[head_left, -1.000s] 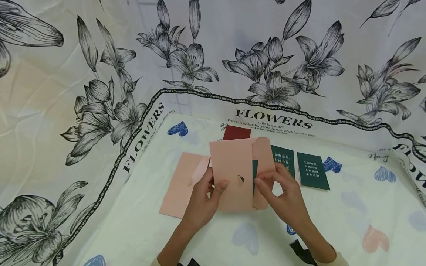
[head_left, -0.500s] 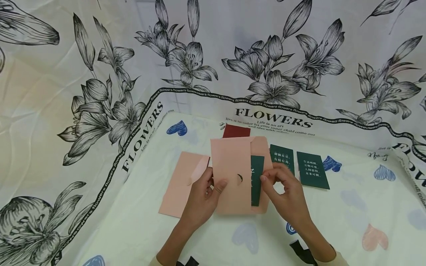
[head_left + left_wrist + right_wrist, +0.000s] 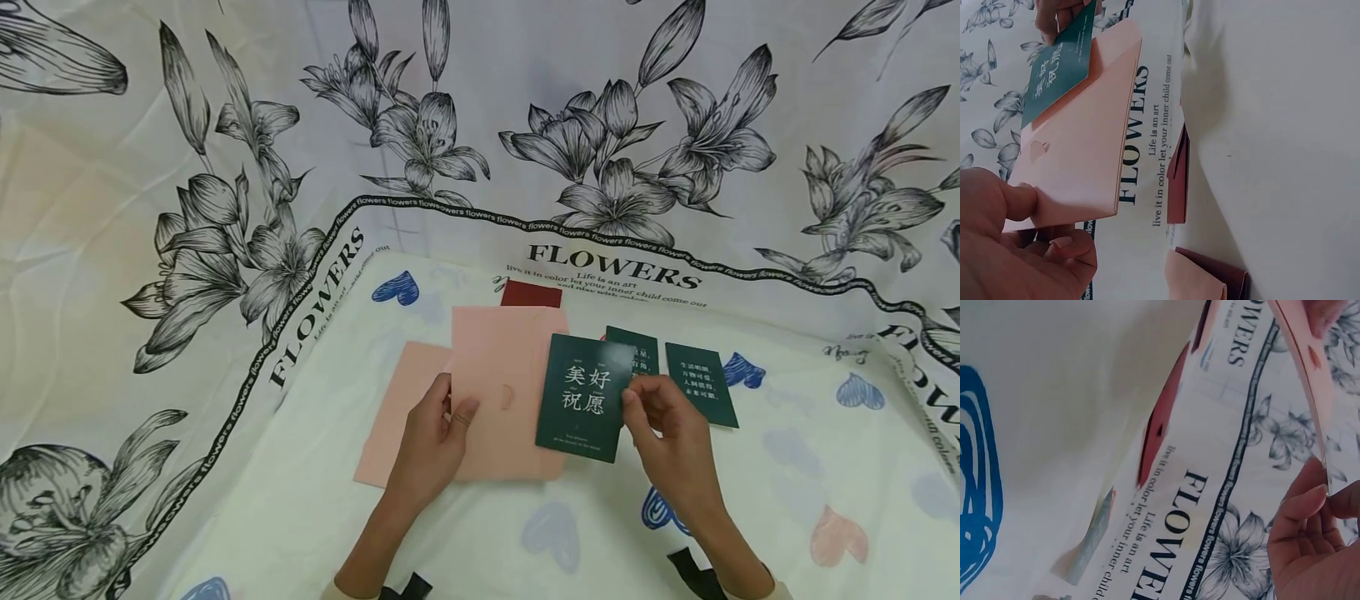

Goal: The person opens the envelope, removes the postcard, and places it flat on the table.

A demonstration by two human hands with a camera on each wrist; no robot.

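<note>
My left hand [image 3: 433, 446] holds a pink paper envelope [image 3: 495, 358] by its left edge, thumb on the front near a small curved slit. Between the thumb and fingers of my right hand [image 3: 671, 433], a dark green card [image 3: 585, 396] with white Chinese characters is pinched at its right edge. The card overlaps the envelope's right side in the head view. In the left wrist view, the card [image 3: 1060, 69] lies across the upper part of the envelope [image 3: 1079, 162]. The right wrist view shows my right fingers [image 3: 1300, 519] at the card's edge.
Another pink envelope [image 3: 390, 425] lies on the table at left, partly covered. A dark red piece [image 3: 531, 294] shows behind the held envelope. Two green cards, one farther right [image 3: 701, 383], lie on the heart-printed cloth [image 3: 465, 550]. A flower-printed sheet [image 3: 480, 100] rises behind.
The green card has come out of the envelope to the right, its printed front now in full view. My left hand and the envelope have shifted slightly left.
</note>
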